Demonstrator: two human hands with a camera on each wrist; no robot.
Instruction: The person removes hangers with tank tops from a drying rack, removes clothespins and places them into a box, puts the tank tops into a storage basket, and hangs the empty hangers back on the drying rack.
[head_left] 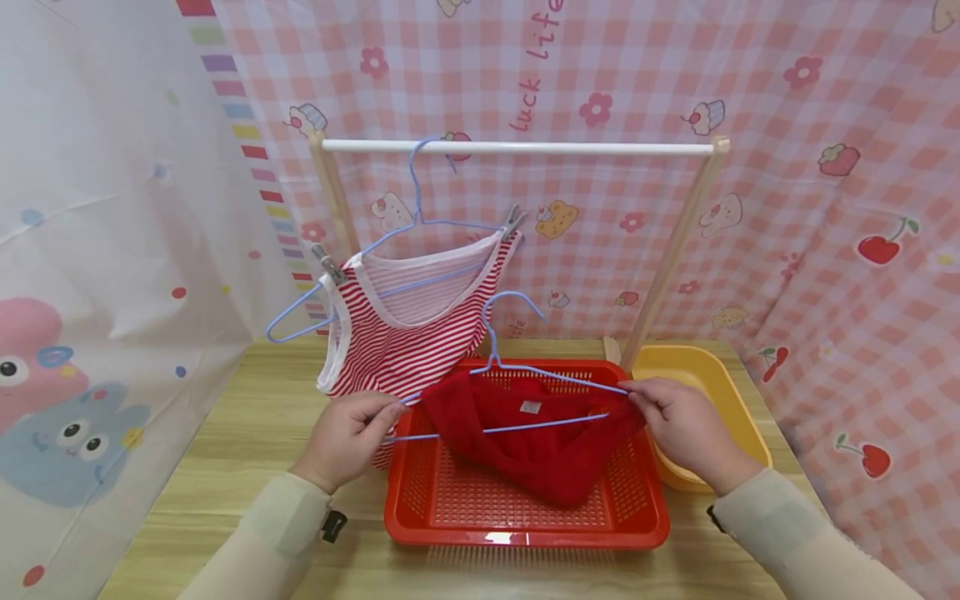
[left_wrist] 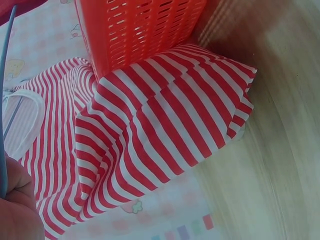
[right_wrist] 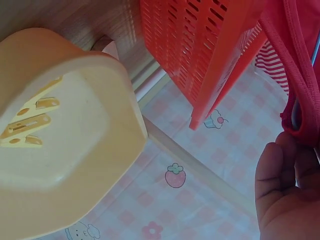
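Apparently light and soft: red top (head_left: 555,479) sags limp on the blue hanger (head_left: 495,360), held over the red basket (head_left: 525,537) on the counter (head_left: 243,442); whether cloth touches the basket, cannot tell. Fabric looks matte, so probably little slip; nothing fragile, though thin hanger arms may flex if squeezed. Best hold, in my judgement: outer ends, strap and hanger pinched together so the neckline lies spread. Left hand (head_left: 350,433): thumb and fingers closed on the hanger's bare end, which pokes out past the strap. Right hand (head_left: 684,423): fingertips pinching the strap at the opposite end. Hands well apart, roughly level; forearms angle in from both lower corners.
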